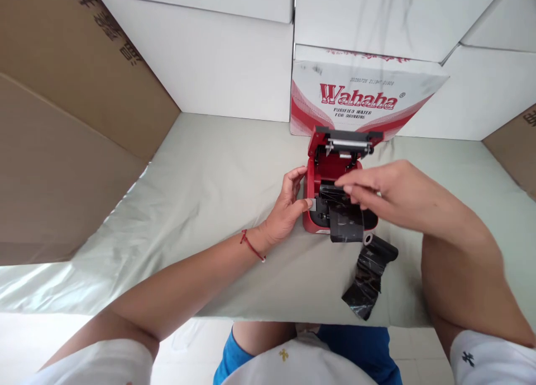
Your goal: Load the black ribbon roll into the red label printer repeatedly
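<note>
Open red device (pixel 333 173) on the cloth-covered worktop (pixel 230 167), both hands at it, black film roll (pixel 330 192) inside.
Left hand (pixel 283 213) grips the device's left wall, fingers along the outside, thumb on a small grey tab at the front corner; red bracelet (pixel 253 246) at the wrist. Right hand (pixel 391 195) over the right part of the opening, thumb and forefinger narrowed almost together by the roll's end; cannot tell whether film is between them. Lid (pixel 350 135) tipped up at the back, silver bar on its underside. Film strip (pixel 347 224) hangs from the roll over the front edge. Second black roll (pixel 383 249) lies just in front, partly unwound toward the person. Wahaha carton (pixel 360 97) stands behind, among white boxes (pixel 234 56).
</note>
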The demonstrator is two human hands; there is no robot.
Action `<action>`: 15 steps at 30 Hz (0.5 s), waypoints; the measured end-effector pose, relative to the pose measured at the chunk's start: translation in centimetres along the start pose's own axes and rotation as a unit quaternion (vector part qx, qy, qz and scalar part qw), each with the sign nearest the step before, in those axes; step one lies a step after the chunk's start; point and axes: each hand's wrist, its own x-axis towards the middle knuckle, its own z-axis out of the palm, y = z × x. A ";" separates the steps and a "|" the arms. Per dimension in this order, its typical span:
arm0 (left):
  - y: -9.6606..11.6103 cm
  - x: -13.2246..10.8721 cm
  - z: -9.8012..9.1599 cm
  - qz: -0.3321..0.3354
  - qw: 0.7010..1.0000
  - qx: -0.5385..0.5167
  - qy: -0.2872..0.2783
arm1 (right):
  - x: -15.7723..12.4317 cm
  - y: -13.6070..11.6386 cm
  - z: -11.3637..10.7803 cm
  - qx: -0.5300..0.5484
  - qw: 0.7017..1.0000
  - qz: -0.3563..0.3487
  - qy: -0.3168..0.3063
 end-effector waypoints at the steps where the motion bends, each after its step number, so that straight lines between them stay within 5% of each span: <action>1: 0.0 0.0 0.0 0.002 1.000 -0.001 0.003 | 1.0 0.3 0.2 0.006 0.999 0.036 0.013; 7: 0.1 0.0 0.4 0.002 1.000 -0.015 0.012 | 4.1 2.2 2.7 -0.088 0.993 0.078 -0.031; 15: 0.3 -0.1 0.5 -0.012 1.000 -0.013 0.010 | 5.0 1.2 2.3 -0.212 0.962 0.106 -0.136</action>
